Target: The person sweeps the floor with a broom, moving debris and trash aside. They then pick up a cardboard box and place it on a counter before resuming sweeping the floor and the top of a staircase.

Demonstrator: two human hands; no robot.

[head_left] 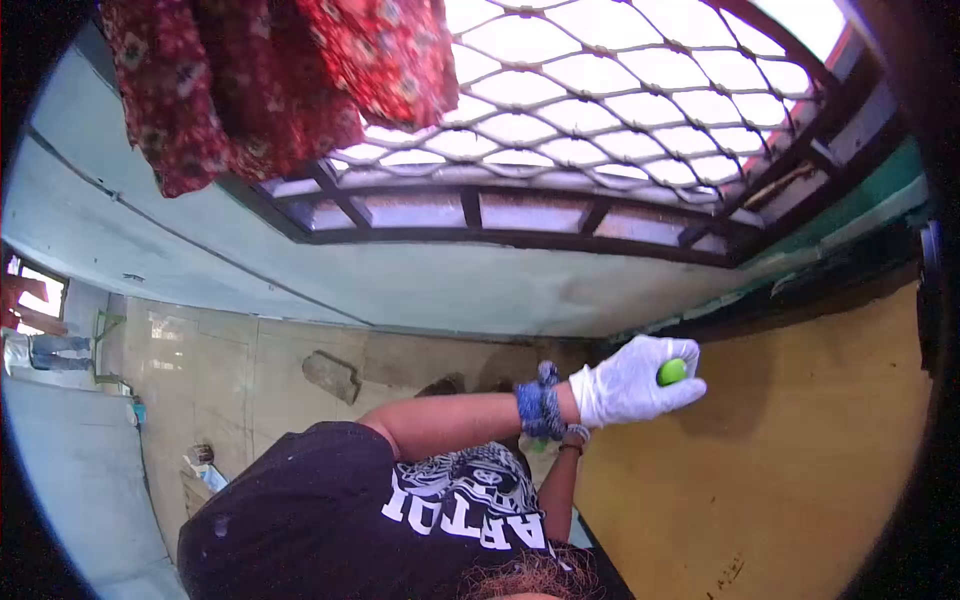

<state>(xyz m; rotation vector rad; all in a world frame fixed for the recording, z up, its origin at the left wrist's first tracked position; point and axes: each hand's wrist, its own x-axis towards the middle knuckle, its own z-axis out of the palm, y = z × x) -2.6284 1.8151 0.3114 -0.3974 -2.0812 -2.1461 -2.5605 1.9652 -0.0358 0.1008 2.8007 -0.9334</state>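
Note:
My left hand (635,385), in a white glove, is closed around a bright green object (672,372). Only the rounded end of that object shows above the fist, so its kind is not clear. A blue patterned cloth band (538,408) circles the left wrist. In front of the glove stretches a yellow-brown panel (780,440). My right forearm (560,485) rises below the left one, with a pale bracelet (578,433) at its wrist. The left arm and glove hide the right hand's fingers. A bit of green (541,444) shows near that wrist.
A window with a metal grille (600,110) fills the top, with red floral cloth (270,90) hanging at its left. Below is a pale blue wall (440,280). A flat grey slab (331,376) lies on the tiled floor (200,390). Another person (60,350) is at far left.

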